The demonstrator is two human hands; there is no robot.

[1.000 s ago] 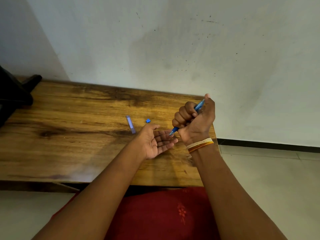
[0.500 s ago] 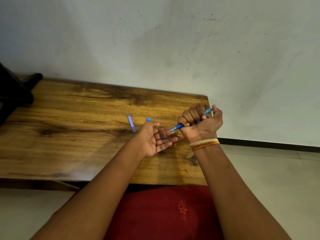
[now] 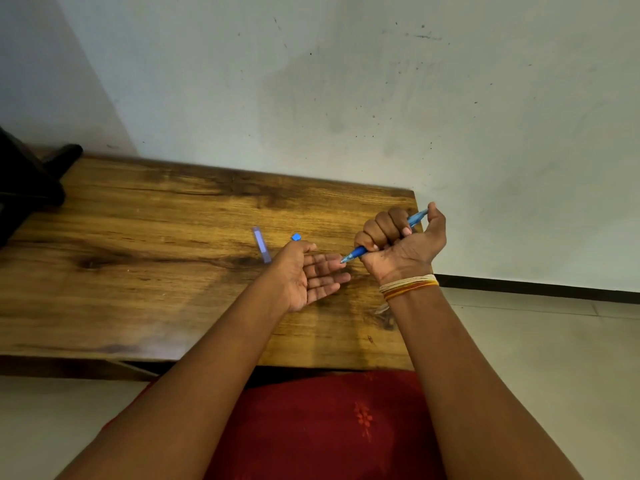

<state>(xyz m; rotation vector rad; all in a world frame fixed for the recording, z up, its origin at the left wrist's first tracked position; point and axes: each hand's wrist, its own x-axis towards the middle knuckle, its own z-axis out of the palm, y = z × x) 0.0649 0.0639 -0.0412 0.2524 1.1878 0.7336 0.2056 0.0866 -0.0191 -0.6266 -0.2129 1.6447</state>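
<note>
Gripping the blue pen (image 3: 384, 239) in my right hand (image 3: 401, 245), fingers curled round its barrel, I point its tip at the fingertips of my left hand (image 3: 304, 277), which lies palm up with fingers relaxed, holding nothing. Both hands hover over the right end of the wooden table (image 3: 156, 271). A pale clear tube (image 3: 261, 244) and a small blue cap (image 3: 295, 237) lie just beyond my left hand

At the wrist of your right hand (image 3: 401, 245) sits a wound band of white, yellow and orange threads (image 3: 408, 287). Forearms (image 3: 207, 358) bare. Red garment with orange embroidered motifs (image 3: 329, 427) covers your lap.
</note>
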